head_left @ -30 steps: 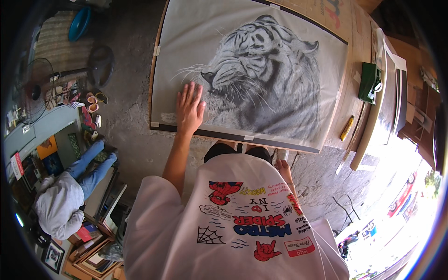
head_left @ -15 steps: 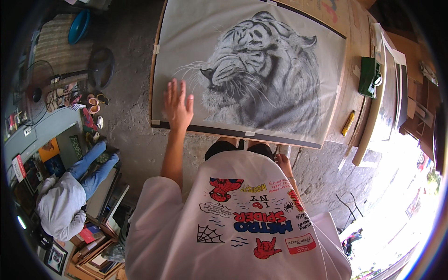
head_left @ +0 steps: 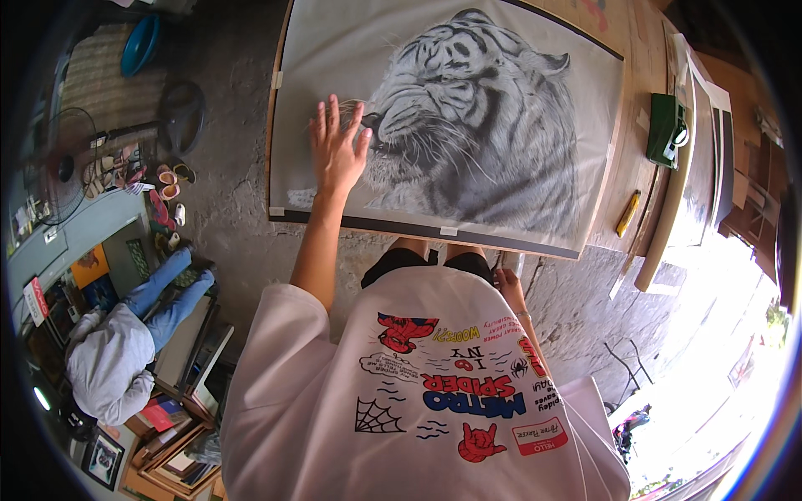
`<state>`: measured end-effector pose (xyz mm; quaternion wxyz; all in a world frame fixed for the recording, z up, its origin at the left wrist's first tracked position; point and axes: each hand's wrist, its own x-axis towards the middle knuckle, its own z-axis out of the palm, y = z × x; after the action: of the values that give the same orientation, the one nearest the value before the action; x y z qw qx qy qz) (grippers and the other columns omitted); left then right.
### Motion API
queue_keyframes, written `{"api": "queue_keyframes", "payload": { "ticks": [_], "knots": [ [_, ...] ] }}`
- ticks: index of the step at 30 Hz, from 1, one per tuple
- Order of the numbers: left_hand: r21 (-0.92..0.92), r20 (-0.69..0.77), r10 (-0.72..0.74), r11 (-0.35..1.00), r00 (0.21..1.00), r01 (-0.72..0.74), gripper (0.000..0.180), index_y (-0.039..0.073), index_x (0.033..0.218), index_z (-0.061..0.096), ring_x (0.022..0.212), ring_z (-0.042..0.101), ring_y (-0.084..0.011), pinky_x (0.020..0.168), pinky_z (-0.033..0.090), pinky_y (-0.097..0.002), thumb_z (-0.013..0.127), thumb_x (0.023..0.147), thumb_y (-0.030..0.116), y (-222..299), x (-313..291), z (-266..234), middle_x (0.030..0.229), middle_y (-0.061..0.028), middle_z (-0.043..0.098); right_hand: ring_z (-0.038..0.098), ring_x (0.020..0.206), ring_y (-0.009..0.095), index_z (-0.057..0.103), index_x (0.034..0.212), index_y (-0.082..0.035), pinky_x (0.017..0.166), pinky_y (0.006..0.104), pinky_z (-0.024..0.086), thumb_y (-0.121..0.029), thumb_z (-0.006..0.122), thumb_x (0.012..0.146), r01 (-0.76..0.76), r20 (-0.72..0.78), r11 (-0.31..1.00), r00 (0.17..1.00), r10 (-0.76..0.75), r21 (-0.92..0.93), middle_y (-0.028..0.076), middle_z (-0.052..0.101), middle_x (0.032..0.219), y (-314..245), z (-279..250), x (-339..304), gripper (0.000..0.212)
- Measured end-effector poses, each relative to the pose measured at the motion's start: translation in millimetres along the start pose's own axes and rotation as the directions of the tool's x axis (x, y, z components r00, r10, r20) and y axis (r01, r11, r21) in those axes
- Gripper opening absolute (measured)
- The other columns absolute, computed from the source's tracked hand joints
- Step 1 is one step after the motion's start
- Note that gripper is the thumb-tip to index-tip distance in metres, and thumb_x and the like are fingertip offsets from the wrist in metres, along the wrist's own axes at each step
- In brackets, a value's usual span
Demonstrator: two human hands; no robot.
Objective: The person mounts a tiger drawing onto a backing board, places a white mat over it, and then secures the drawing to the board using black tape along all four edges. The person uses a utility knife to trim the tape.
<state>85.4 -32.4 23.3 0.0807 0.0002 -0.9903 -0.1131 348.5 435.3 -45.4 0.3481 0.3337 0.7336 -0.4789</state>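
Note:
A large black-and-white tiger drawing [head_left: 501,108] lies on a board in front of me, with a black border strip and small pieces of pale tape along its edges. My left hand [head_left: 337,154] is over the drawing's left part, fingers spread, by the tiger's nose and whiskers. It holds nothing, and whether the palm touches the sheet I cannot tell. A pale mark [head_left: 301,198] shows on the sheet near its lower left corner. My right hand [head_left: 509,288] hangs beside my dark shorts, its fingers curled in. What they hold, if anything, is hidden.
Right of the drawing, a green tape dispenser [head_left: 666,131] and a yellow cutter [head_left: 628,214] lie on the wooden surface [head_left: 608,219], beside a long cardboard tube [head_left: 660,255]. At left are a fan [head_left: 65,169], several shoes [head_left: 167,188], and a person [head_left: 109,363] in blue jeans.
My left hand has moved up and right across the drawing, toward the tiger's nose. The pale mark in the lower left corner has come into view. My right hand stays by my side.

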Motion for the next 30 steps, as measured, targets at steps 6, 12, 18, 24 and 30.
{"api": "queue_keyframes", "payload": {
  "ticks": [6, 12, 18, 24, 30],
  "knots": [
    [-0.012, -0.006, -0.092, 0.996, 0.996, 0.092, 0.056, 0.025, 0.159, 0.045, 0.155, 0.026, -0.0434, 0.125, 0.021, -0.0588, 0.047, 0.107, 0.048, -28, -22, 2, 0.169, -0.0203, 0.029, 0.07, 0.082, 0.021, 0.068, 0.115, 0.002, 0.074, 0.0346, 0.056, -0.033, 0.061, 0.105, 0.036, -0.038, 0.995, 0.998, -0.04, -0.097, 0.013, 0.074, 0.096, 5, 2, 1, 0.038],
    [0.098, -0.05, -0.167, 0.98, 0.985, 0.171, 0.054, 0.019, 0.16, 0.043, 0.152, 0.032, -0.0443, 0.123, 0.028, -0.0536, 0.044, 0.11, 0.04, -70, -54, -9, 0.167, -0.0221, 0.031, 0.076, 0.084, 0.028, 0.07, 0.113, 0.001, 0.076, 0.0378, 0.058, -0.038, 0.061, 0.104, 0.068, -0.081, 0.995, 0.994, -0.073, -0.067, 0.02, 0.077, 0.098, 14, 1, 16, 0.04],
    [0.146, -0.092, -0.315, 0.934, 0.945, 0.326, 0.055, 0.013, 0.159, 0.043, 0.151, 0.033, -0.0439, 0.123, 0.029, -0.0523, 0.038, 0.112, 0.042, -110, -102, -25, 0.166, -0.0251, 0.031, 0.073, 0.101, 0.035, 0.071, 0.113, 0.003, 0.088, 0.0408, 0.055, -0.036, 0.063, 0.102, 0.087, -0.125, 0.989, 0.987, -0.101, -0.117, 0.023, 0.076, 0.106, 31, -14, 30, 0.042],
    [-0.134, -0.267, -0.626, 0.777, 0.732, 0.615, 0.067, -0.003, 0.155, 0.042, 0.15, 0.034, -0.0479, 0.122, 0.03, -0.0527, 0.036, 0.112, 0.048, -134, -178, -17, 0.162, -0.0333, 0.032, 0.074, 0.098, 0.035, 0.073, 0.108, 0.003, 0.086, 0.041, 0.057, -0.039, 0.063, 0.099, 0.112, -0.141, 0.959, 0.978, -0.153, -0.259, 0.023, 0.076, 0.103, 35, -36, 68, 0.044],
    [-0.41, 0.155, -0.968, 0.118, 0.196, 0.904, 0.062, -0.008, 0.141, 0.057, 0.122, 0.062, -0.0444, 0.103, 0.047, -0.0497, 0.042, 0.11, 0.044, -83, -313, 51, 0.134, -0.0319, 0.063, 0.076, 0.087, 0.031, 0.072, 0.108, 0.006, 0.079, 0.0398, 0.058, -0.038, 0.062, 0.1, 0.287, 0.047, 0.953, 0.958, -0.284, -0.101, 0.02, 0.077, 0.096, 40, -77, 100, 0.045]
  ]
}}
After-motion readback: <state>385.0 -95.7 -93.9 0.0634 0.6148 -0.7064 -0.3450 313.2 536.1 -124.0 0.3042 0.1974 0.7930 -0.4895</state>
